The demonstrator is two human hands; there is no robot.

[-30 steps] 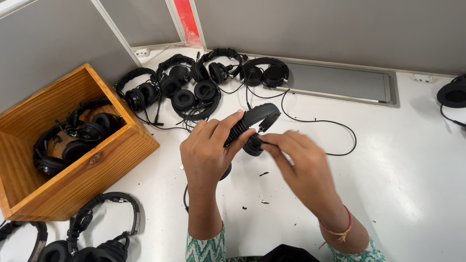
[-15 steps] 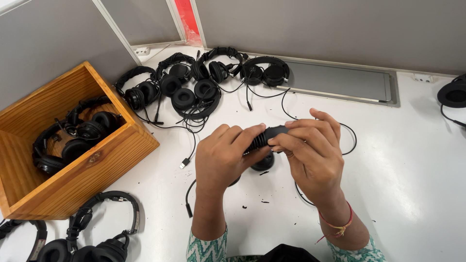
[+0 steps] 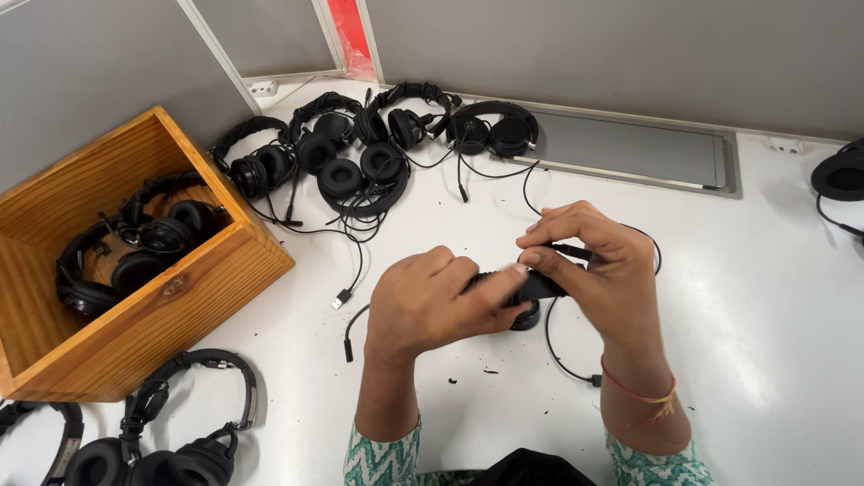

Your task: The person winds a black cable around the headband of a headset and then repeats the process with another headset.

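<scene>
Holding one black headset (image 3: 531, 286) over the white table (image 3: 774, 342), both hands on it, centre of the scene. Left hand (image 3: 427, 301) is clamped on the headband from the left, thumb and fingers wrapped round it. Right hand (image 3: 598, 265) pinches the right end, fingertips closed on the band and on a thin black piece near the top. One ear cup (image 3: 526, 317) shows just below the band, close to the table; can't tell if it touches. The headset's cable (image 3: 562, 346) loops down on the table near the right wrist, which wears a red thread band (image 3: 634, 394).

Around it: pile of black headsets (image 3: 360, 153) at the far side, cables tangled, one plug (image 3: 340, 298) trailing toward the left hand. Wooden box (image 3: 171, 297) at left with more headsets (image 3: 135, 247) inside. Another few headsets (image 3: 162, 441) lie near-left on the table, beside the box. Grey panel (image 3: 630, 153) sits set into the table at the far side. Small black crumbs (image 3: 486, 369) on the table just near of the hands.
</scene>
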